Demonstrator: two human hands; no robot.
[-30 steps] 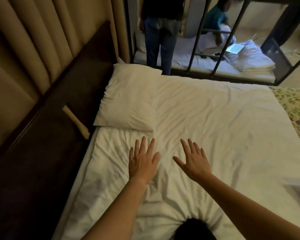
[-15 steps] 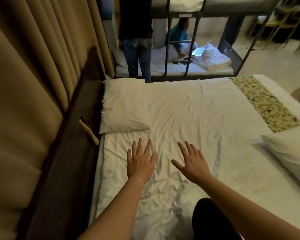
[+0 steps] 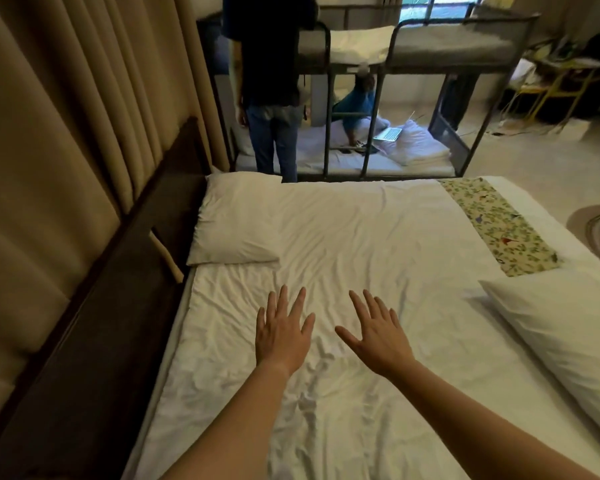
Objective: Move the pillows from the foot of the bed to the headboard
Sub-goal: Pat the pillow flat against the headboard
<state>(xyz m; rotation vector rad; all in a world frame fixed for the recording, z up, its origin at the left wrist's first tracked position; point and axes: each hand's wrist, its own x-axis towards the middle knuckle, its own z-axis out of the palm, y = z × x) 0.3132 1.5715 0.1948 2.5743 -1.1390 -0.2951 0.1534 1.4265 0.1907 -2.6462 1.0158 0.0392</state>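
Both hands hover flat over the wrinkled white sheet [image 3: 343, 237] at lower centre, left hand [image 3: 283, 336] and right hand [image 3: 378, 336] spread wide and holding nothing. One pillow [image 3: 234, 221] lies beside the dark headboard [image 3: 94, 323] at upper left; another pillow [image 3: 565, 334] lies at the right edge

Bed sheet [image 3: 361, 244]: white, plain. Far-left pillow [image 3: 238, 221]: white. Near-right pillow [image 3: 565, 334]: white. Runner [image 3: 496, 225], far right on the bed: cream with green leaf print, small red and blue birds. Headboard [image 3: 94, 327], left: dark brown. Curtain [image 3: 66, 109], left: beige. Bunk frame [image 3: 368, 98], far: dark grey metal. Floor [image 3: 534, 161]: pale beige.
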